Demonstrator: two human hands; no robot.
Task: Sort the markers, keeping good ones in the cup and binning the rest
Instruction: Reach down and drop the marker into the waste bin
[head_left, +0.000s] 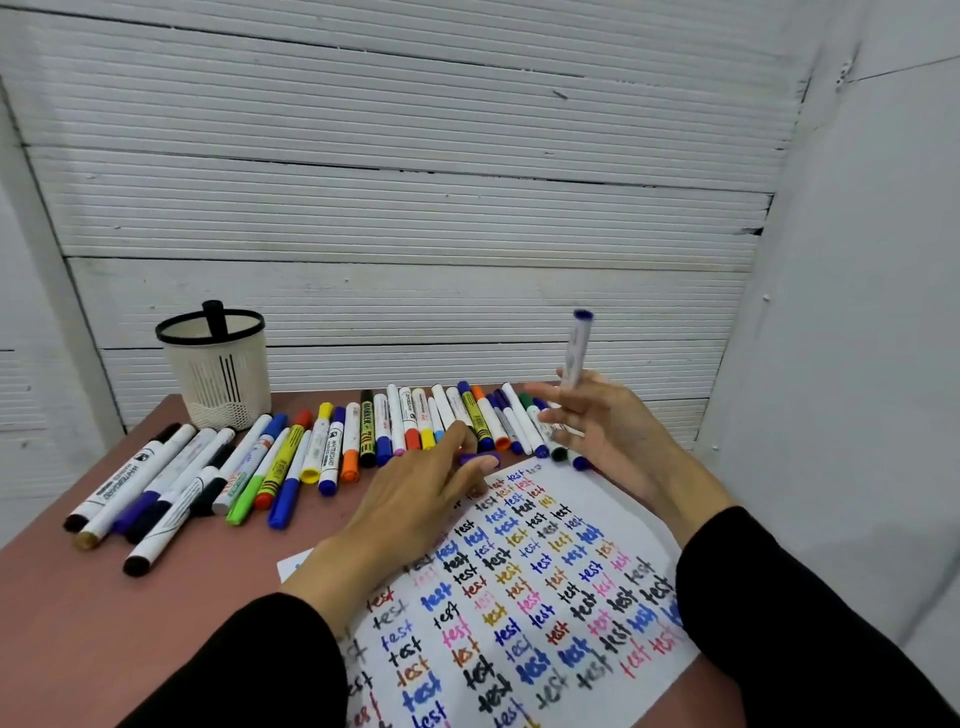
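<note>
Table (78, 623), reddish-brown top, set against a white ribbed wall (415, 182). Cup (215, 366), cream with black rim and slotted sides, stands at 10 o'clock near the table's far edge; one black marker (213, 318) upright inside it. Row of markers (363, 436), mixed colours with white, yellow and black barrels, lies fanned across the far half of the table from 9 o'clock to 2 o'clock, caps mostly toward the viewer; the leftmost group overlaps loosely. Test sheet (519, 597), white paper filled with the word "test" in black, blue, red, pink and ochre, lies at 5 o'clock, under both forearms. Left hand (415, 499), black sleeve, palm down over the sheet's upper left corner at centre; thumb and forefinger pinch a purple cap (480, 459) lying crosswise just at the sheet's top edge. Right hand (597, 421), black sleeve, raised at 2 o'clock above the right end of the row; fingers loosely spread, with the lower end of a white-barrelled blue marker (575, 353) held between them, barrel nearly upright, blue end uppermost. Exact grip on the barrel blurred.
</note>
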